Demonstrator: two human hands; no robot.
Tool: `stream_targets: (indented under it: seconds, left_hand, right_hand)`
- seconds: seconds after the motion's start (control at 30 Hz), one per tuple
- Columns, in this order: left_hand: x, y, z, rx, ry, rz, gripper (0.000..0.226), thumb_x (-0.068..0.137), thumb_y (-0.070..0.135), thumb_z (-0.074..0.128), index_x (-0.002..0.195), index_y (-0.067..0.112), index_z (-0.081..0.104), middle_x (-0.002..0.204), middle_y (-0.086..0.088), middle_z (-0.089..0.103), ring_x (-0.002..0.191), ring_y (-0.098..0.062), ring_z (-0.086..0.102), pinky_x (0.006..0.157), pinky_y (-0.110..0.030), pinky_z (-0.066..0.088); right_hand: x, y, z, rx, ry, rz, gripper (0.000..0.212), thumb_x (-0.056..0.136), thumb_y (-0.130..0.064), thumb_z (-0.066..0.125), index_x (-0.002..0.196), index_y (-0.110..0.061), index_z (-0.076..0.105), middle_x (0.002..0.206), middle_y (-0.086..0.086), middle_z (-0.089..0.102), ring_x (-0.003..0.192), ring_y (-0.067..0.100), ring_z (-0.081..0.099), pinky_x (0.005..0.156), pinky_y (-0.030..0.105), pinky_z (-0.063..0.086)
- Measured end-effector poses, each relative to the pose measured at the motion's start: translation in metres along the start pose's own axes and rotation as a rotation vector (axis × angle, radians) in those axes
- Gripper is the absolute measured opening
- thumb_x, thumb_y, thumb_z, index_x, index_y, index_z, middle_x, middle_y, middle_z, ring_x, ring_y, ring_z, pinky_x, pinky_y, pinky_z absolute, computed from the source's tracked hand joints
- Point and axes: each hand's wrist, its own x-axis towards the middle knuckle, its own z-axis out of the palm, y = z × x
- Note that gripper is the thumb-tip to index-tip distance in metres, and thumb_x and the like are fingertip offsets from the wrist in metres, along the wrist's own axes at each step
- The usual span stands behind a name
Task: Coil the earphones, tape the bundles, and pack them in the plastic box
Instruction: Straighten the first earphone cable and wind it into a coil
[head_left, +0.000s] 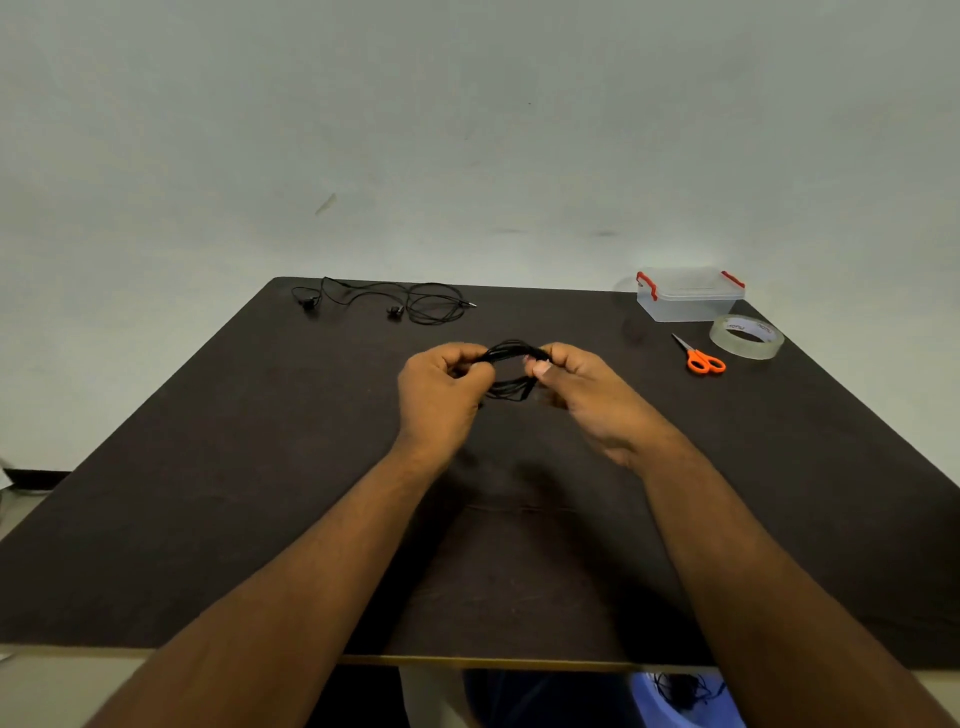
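**Coil held between both hands, ready for tape**

The left hand (441, 384) and right hand (576, 384) each pinch one end of the coiled black earphone cable (511, 364) above the dark table (208, 467). Keeping the loops tight should stop them springing apart. The clear tape roll (746, 336), orange-handled scissors (701, 357) and lidded clear plastic box (688, 296) sit unobstructed at right; another loose black earphone (410, 304) waits far left.

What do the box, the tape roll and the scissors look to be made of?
Box: clear plastic, see-through walls, red clips. Tape roll: glossy transparent film, probably plastic. Scissors: orange handles, likely plastic; thin pale blades, seemingly metal.
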Motion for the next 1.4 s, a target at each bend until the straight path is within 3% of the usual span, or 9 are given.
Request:
stream_targets:
  seconds: [0.1, 0.27, 0.37, 0.6, 0.8, 1.0, 1.17, 1.27, 1.4]
  left_hand:
    - [0.001, -0.014, 0.002, 0.13, -0.091, -0.078, 0.014, 0.076, 0.01, 0.068, 0.066, 0.019, 0.071, 0.052, 0.008, 0.061, 0.048, -0.002, 0.05, 0.049, -0.021, 0.041]
    - [-0.002, -0.033, 0.007, 0.111, -0.139, -0.202, 0.016, 0.074, 0.024, 0.078, 0.066, 0.012, 0.071, 0.065, -0.009, 0.071, 0.059, -0.017, 0.064, 0.055, -0.035, 0.051]
    - [-0.001, -0.033, 0.005, 0.255, -0.178, -0.149, 0.017, 0.078, 0.02, 0.077, 0.065, 0.012, 0.069, 0.059, 0.001, 0.067, 0.056, -0.005, 0.063, 0.051, -0.02, 0.049]
    - [0.008, -0.028, 0.002, 0.456, -0.367, -0.157, 0.023, 0.08, 0.024, 0.076, 0.076, 0.002, 0.071, 0.067, -0.008, 0.07, 0.058, -0.016, 0.063, 0.054, -0.031, 0.052]
    - [0.011, -0.023, 0.007, 0.307, -0.222, -0.182, 0.013, 0.081, 0.017, 0.072, 0.071, 0.009, 0.074, 0.065, -0.011, 0.07, 0.056, -0.013, 0.057, 0.055, -0.03, 0.046]
    - [-0.001, 0.01, 0.018, -0.184, 0.098, -0.305, 0.021, 0.073, -0.011, 0.068, 0.071, 0.009, 0.072, 0.062, -0.012, 0.07, 0.055, -0.02, 0.068, 0.05, -0.025, 0.05]
    - [-0.014, 0.02, 0.027, -0.545, 0.279, -0.462, 0.022, 0.075, -0.017, 0.065, 0.087, -0.001, 0.072, 0.074, -0.013, 0.07, 0.06, -0.02, 0.066, 0.053, -0.026, 0.054]
    - [-0.021, 0.019, 0.023, -0.495, 0.198, -0.522, 0.023, 0.073, -0.015, 0.069, 0.087, 0.001, 0.073, 0.073, -0.011, 0.071, 0.059, -0.016, 0.067, 0.048, -0.018, 0.049]
    - [-0.024, 0.014, 0.007, -0.338, -0.07, -0.609, 0.012, 0.076, -0.001, 0.074, 0.086, 0.004, 0.073, 0.073, -0.007, 0.073, 0.057, -0.008, 0.067, 0.04, -0.014, 0.045]
  right_hand:
    - [0.0, 0.001, 0.017, -0.106, 0.1, -0.027, 0.018, 0.098, -0.013, 0.049, 0.084, -0.014, 0.061, 0.075, -0.001, 0.06, 0.071, 0.009, 0.057, 0.067, 0.022, 0.05]
    - [0.002, 0.012, 0.032, -0.183, 0.211, 0.019, 0.017, 0.096, -0.014, 0.052, 0.086, -0.009, 0.065, 0.081, 0.013, 0.068, 0.07, 0.015, 0.061, 0.065, 0.033, 0.056]
    - [0.0, 0.015, 0.034, -0.144, 0.204, 0.074, 0.017, 0.096, -0.012, 0.052, 0.085, -0.009, 0.066, 0.075, 0.005, 0.066, 0.068, 0.012, 0.06, 0.059, 0.023, 0.05]
    - [-0.005, 0.02, 0.032, -0.123, 0.188, 0.121, 0.02, 0.096, -0.014, 0.052, 0.083, -0.012, 0.066, 0.074, 0.003, 0.066, 0.073, 0.016, 0.063, 0.074, 0.036, 0.058]
    - [-0.004, 0.013, 0.027, -0.131, 0.225, 0.073, 0.021, 0.096, -0.011, 0.052, 0.08, -0.014, 0.066, 0.071, -0.001, 0.065, 0.065, 0.01, 0.059, 0.063, 0.027, 0.053]
    - [-0.005, 0.023, 0.034, -0.435, 0.368, -0.049, 0.016, 0.095, -0.014, 0.05, 0.089, -0.014, 0.065, 0.077, -0.001, 0.063, 0.073, 0.017, 0.06, 0.063, 0.028, 0.047]
    - [0.001, 0.03, 0.055, -0.407, 0.516, -0.082, 0.016, 0.094, -0.014, 0.045, 0.092, -0.017, 0.06, 0.09, 0.004, 0.065, 0.08, 0.024, 0.063, 0.071, 0.044, 0.055]
    - [0.0, 0.032, 0.06, -0.219, 0.567, -0.003, 0.017, 0.093, -0.011, 0.046, 0.091, -0.014, 0.062, 0.086, 0.004, 0.068, 0.079, 0.025, 0.066, 0.072, 0.044, 0.056]
    - [-0.006, 0.036, 0.059, -0.156, 0.621, -0.033, 0.018, 0.093, -0.004, 0.048, 0.092, -0.011, 0.065, 0.085, -0.003, 0.066, 0.077, 0.01, 0.061, 0.069, 0.024, 0.049]
